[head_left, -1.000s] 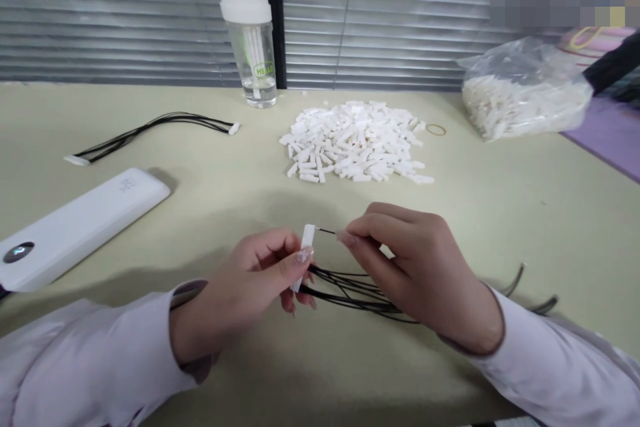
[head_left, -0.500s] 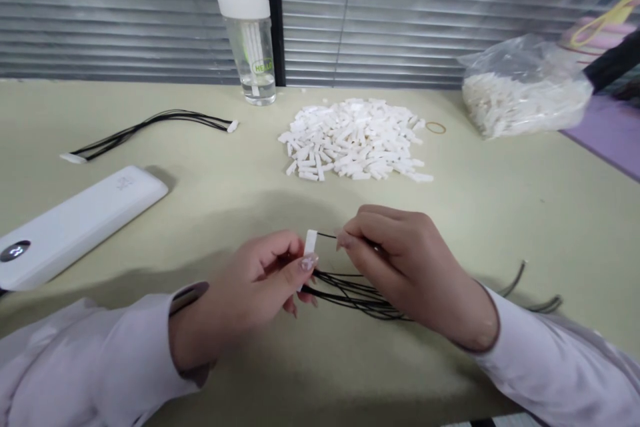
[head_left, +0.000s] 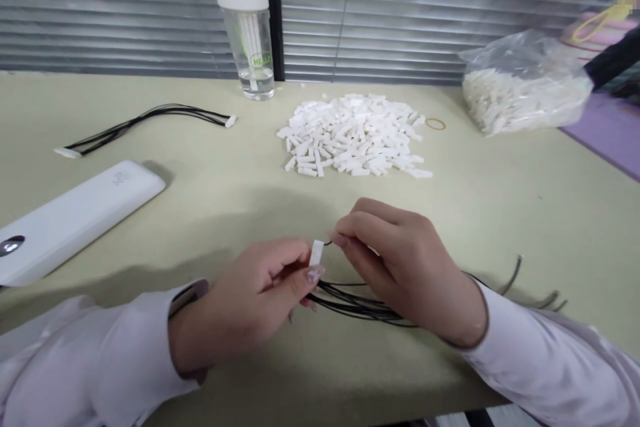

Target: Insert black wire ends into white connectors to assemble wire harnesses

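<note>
**Where Two Small Parts Meet, Hold Firm and Push Straight**

While the left hand (head_left: 263, 290) pinches the white connector (head_left: 317, 253) between thumb and fingers, the right hand (head_left: 407, 263) pinches one black wire (head_left: 328, 243), thumb and forefinger pressed together on it. The connector is held tilted over the tabletop (head_left: 500, 213), on the near side of the pile (head_left: 355, 137) of white pieces, its upper end protruding above the left thumb. The exposed length of wire is short; whether its tip is seated cannot be told from this view.

The step appears to be insertion of the wire at the connector's upper end. Recommended practice:

1. Grip the connector low, so that the working end stays accessible and does not twist.
2. Pinch the wire close to its tip; a short free length should resist buckling.
3. Align the wire with its entry, too small to see here, before applying force. Push in line, never at an angle.
4. Hold the loose wires (head_left: 373, 311), which run beneath the right hand, out of the way; a snag could drag the connector off line.
5. Confirm seating with a light tug before releasing the wire.
</note>
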Available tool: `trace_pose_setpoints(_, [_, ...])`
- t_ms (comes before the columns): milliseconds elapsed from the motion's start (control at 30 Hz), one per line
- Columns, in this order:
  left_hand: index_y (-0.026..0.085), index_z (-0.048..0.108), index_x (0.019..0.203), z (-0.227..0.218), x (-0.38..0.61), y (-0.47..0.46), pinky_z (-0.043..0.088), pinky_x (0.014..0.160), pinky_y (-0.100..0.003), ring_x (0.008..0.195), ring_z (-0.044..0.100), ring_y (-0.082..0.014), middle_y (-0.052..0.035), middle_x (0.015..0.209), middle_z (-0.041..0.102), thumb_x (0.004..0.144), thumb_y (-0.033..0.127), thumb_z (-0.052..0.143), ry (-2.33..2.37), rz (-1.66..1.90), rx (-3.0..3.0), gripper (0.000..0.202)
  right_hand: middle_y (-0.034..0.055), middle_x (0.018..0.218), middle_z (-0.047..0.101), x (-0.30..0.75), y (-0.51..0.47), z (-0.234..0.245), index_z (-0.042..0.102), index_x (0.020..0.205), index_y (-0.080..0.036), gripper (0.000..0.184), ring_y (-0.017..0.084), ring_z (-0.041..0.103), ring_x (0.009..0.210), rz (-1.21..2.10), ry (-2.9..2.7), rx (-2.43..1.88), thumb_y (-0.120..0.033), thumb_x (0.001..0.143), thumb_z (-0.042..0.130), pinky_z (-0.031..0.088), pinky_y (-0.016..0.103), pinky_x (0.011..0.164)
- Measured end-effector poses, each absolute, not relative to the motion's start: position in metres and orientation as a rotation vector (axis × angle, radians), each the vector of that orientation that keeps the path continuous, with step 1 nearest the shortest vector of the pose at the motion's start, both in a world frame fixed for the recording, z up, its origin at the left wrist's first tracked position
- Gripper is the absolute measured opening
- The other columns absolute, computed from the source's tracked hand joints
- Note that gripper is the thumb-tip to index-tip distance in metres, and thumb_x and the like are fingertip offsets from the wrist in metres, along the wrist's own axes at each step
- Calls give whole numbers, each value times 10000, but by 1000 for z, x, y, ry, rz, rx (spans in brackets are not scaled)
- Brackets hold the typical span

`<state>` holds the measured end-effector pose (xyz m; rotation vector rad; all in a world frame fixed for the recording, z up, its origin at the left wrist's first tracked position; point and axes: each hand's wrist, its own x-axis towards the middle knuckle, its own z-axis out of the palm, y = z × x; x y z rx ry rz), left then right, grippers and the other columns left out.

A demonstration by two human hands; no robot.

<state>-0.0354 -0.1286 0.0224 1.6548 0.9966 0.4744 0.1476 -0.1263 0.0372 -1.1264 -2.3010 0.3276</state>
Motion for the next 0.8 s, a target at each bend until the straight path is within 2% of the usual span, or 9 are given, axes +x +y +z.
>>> trace_pose_setpoints(367, [175,459,679,20,-36,-128,390,500,-194,538,475,-88,30,592,480,845,321,386,1017,483,1613,233,24,686,494,139,-127,30,536,763,-130,162,84,423,600,317,-2259,-1122,-172,837,399,315,206,546])
trace_pose_setpoints(533, [174,460,665,19,-37,-129,402,506,-183,544,479,-83,37,572,444,845,309,390,1003,503,1618,237,25,694,495,137,-126,27,536,777,-128,156,83,421,599,319,-2262,-1115,-162,832,394,313,204,543])
trace_pose_setpoints(800, [178,462,687,19,-36,-128,398,492,-169,538,486,-74,37,592,502,842,319,401,1025,494,1576,218,17,682,486,136,-124,27,542,766,-119,150,77,417,594,327,-2273,-1109,-162,824,410,302,204,537])
